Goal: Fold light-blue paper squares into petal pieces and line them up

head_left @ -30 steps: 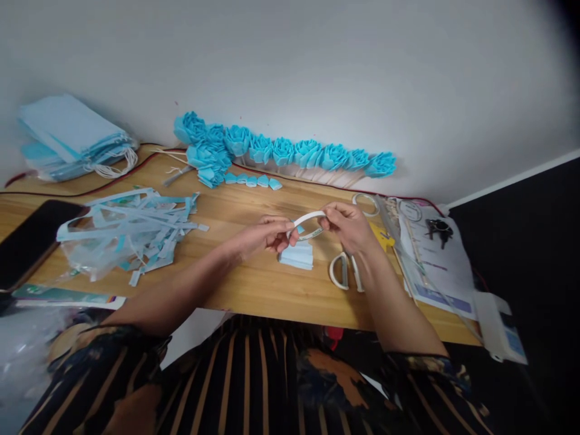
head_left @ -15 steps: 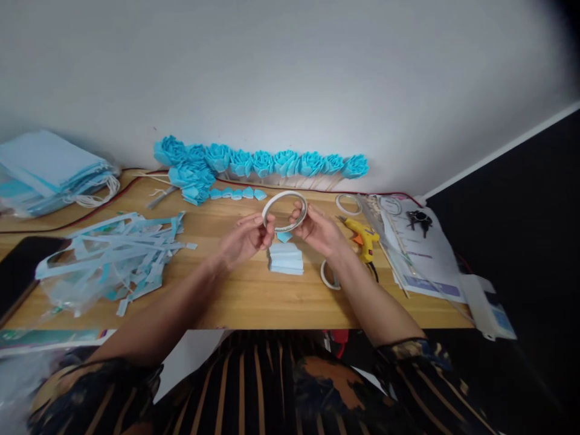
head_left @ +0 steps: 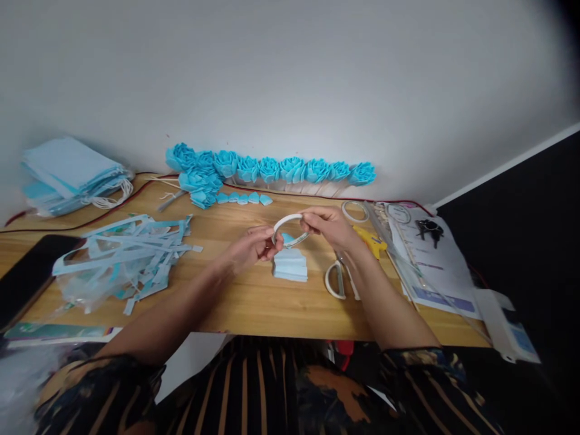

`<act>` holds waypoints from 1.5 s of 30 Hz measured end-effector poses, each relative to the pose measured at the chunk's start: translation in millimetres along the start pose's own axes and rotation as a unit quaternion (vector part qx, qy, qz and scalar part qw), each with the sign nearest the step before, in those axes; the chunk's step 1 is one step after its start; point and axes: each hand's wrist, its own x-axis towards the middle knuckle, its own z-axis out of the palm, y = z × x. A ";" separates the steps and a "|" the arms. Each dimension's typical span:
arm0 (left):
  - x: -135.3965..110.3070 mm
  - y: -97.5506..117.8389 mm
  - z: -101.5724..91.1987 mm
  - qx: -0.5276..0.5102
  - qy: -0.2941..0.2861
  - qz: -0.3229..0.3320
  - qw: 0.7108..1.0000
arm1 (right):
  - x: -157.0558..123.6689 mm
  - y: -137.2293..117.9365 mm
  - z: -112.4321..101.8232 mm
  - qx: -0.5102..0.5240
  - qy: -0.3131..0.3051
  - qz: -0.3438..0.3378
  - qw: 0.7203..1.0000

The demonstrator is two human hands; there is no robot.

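Between my two hands, above the wooden table, is a thin roll of white tape. My left hand pinches its left side between thumb and fingers. At the roll's upper right, the fingers of my right hand are closed on the rim. Below the roll lies a stack of pale blue fabric pieces, with a small blue petal partly hidden behind the roll. Scissors with white handles rest under my right forearm, which also hides part of a yellow glue gun.
Several blue fabric flowers lean along the wall, with small folded blue petals before them. Cut strips, a phone and stacked blue sheets are at left. Another tape roll, keys and paper lie right.
The tape roll has been lowered and tilted flatter. My right hand has shifted from the roll's right side to over its upper right rim. The camera view has moved slightly.
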 end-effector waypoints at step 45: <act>4.1 -5.7 -2.1 0.005 0.076 0.094 0.993 | -136.1 18.5 -32.0 -0.666 0.053 0.182 0.721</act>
